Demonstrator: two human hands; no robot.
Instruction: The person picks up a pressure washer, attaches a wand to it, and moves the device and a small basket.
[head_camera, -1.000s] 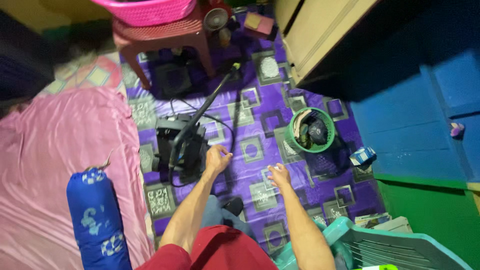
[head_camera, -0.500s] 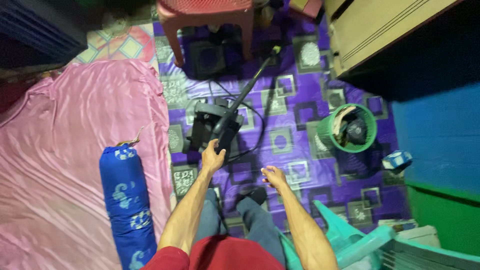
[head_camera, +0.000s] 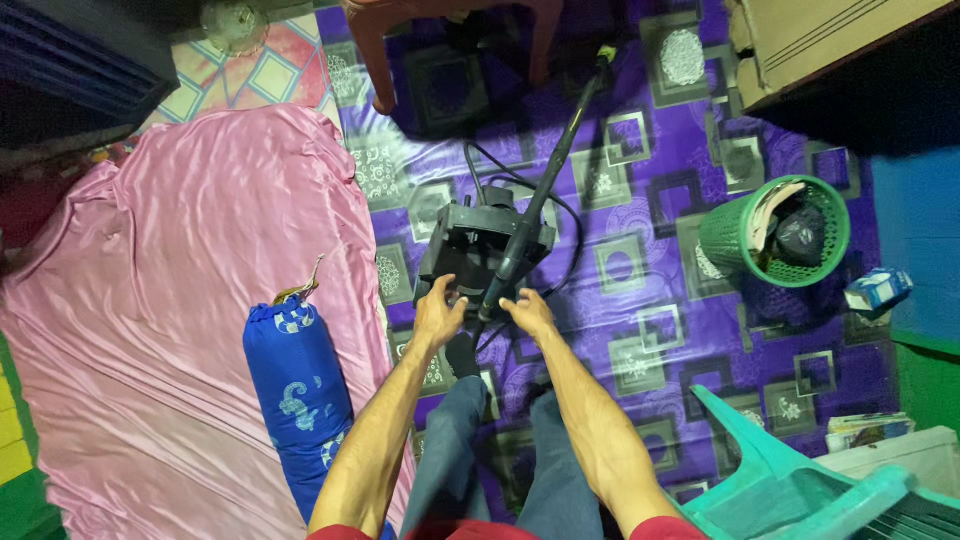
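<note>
Dark grey machine (head_camera: 478, 250) with long black wand (head_camera: 548, 180), spread fingers of both hands (head_camera: 440, 310) (head_camera: 527, 312) beside it

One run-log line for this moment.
left hand: on dark machine | right hand: at black wand | floor: purple mat

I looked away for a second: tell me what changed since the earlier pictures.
Both hands closed in on the long black wand: the left hand came down to the dark grey machine, the right hand moved left, up to the wand's lower end. No firm grip shows. Machine, green basket and blue bolster stayed put.
</note>
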